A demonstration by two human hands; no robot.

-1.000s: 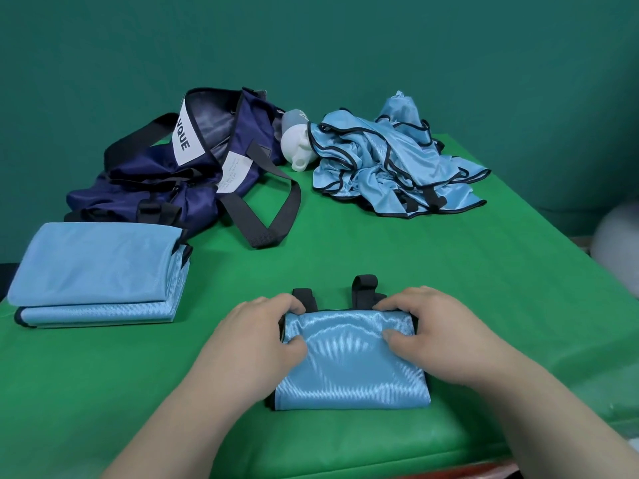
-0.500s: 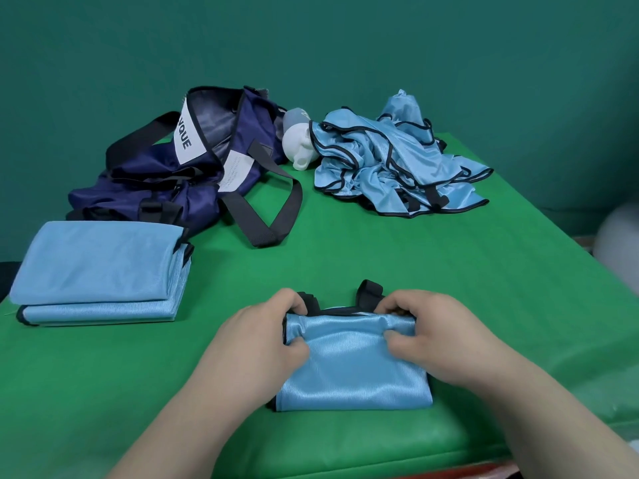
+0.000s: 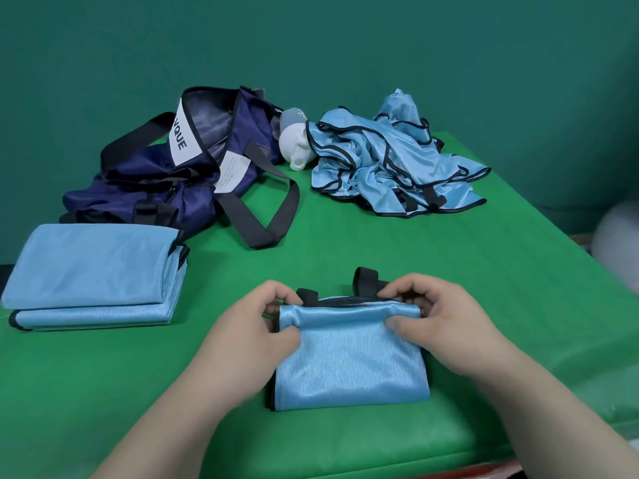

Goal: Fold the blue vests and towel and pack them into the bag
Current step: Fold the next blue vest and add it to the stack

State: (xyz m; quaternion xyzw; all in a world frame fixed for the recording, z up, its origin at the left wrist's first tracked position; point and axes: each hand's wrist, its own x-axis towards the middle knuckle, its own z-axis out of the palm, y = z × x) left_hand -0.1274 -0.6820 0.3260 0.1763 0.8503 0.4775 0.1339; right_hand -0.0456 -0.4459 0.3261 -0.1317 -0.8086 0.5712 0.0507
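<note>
looks like a set-up room made for filming, not a home. plain teal wall [image 3: 345,46] all across the back. soft green padded table [image 3: 432,243] in front of it. only sports things on top: dark blue bag [image 3: 166,181], shiny blue vests [image 3: 390,167].

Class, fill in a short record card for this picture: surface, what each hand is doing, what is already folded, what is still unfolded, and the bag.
Surface: green table
Left hand: pinching the folded vest at its far left corner
Right hand: pinching its far right corner
Already folded: blue stack, left side
Still unfolded: vest pile, far right
Bag: navy, open, far left
</note>
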